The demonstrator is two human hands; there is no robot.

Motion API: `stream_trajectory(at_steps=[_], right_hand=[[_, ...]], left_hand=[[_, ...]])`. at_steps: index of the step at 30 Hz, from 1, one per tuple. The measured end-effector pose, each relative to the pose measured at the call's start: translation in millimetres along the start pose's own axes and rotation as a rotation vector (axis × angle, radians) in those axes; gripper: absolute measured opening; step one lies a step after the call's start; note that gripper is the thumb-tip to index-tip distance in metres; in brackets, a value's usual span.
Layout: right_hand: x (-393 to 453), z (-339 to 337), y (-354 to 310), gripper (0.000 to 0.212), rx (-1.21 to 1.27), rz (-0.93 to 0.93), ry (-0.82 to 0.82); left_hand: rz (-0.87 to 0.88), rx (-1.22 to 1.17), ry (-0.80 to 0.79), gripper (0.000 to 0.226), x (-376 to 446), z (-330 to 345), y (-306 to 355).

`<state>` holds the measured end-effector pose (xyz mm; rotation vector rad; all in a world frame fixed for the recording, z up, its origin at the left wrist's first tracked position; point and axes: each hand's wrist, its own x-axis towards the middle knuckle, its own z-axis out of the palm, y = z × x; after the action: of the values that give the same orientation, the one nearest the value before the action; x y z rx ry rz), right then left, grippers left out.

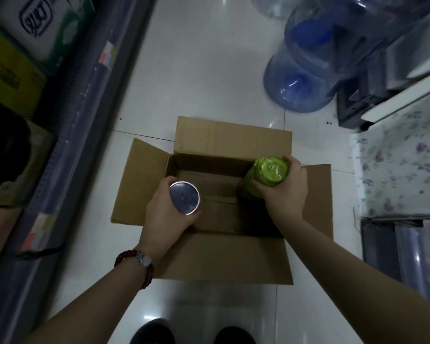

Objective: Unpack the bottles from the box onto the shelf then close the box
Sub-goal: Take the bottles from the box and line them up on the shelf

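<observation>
Two bottles in hand, one per hand, both upright inside the open brown cardboard box (224,254) on the pale tiled floor (204,70). Left hand (165,214) wrapped around the silver-capped cylindrical bottle (184,198), fingers curled about its body just under the cap. Right hand (284,189) closed around the green plastic-wrapped bottle (266,176) near its top, at the box's far right corner. Long axes of both pointing straight up toward the camera, so a plain vertical lift likely clears the walls. Grey metal shelf (85,125) lying off to the left of both grips, nearer the left hand, well apart from the right. Probably a lift first, then a swing leftward. All four flaps spread outward; no other bottles visible on the box floor between the grips.
</observation>
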<state>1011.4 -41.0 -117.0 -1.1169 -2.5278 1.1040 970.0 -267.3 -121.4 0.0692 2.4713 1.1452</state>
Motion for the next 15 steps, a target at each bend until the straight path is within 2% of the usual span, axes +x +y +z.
stream_trajectory(at_steps=[4, 8, 15], right_hand=[[-3.0, -5.7, -5.0, 0.077, 0.008, 0.018, 0.014], [-16.0, -31.2, -24.1, 0.075, 0.015, 0.018, -0.042], [-37.1, -127.3, -104.8, 0.069, 0.063, 0.011, -0.086]], left_hand=[[-0.024, 0.018, -0.024, 0.082, 1.9, -9.9, 17.0], [-0.015, 0.023, -0.043, 0.082, -0.2, -28.7, 55.3], [0.12, 0.069, 0.015, 0.071, -20.7, -86.7, 171.1]])
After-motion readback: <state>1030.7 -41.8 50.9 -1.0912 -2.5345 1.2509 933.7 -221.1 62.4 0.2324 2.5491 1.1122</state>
